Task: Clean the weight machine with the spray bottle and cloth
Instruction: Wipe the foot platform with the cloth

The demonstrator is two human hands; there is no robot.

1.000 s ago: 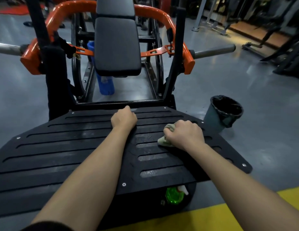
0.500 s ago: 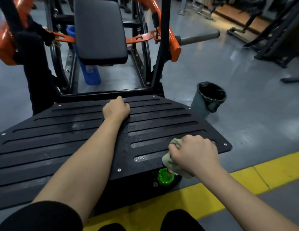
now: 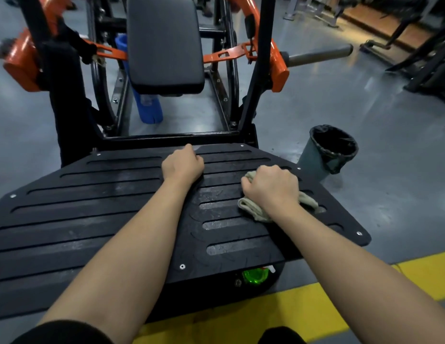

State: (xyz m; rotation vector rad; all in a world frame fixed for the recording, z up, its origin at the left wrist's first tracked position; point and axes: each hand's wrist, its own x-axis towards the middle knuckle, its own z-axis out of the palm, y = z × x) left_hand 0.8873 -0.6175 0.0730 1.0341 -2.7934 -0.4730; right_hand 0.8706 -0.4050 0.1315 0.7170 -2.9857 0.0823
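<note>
Clutching a crumpled beige cloth (image 3: 251, 210), the right hand (image 3: 271, 187) presses it onto the ribbed footplate (image 3: 92, 219)

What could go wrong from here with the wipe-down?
1. The left hand braces on the footplate, which looks wet near the cloth; it may slip.
2. The spray bottle sits tucked under the plate's near edge, easy to knock over.
3. The right hand grips the cloth bunched, so the grooves may get missed.
</note>
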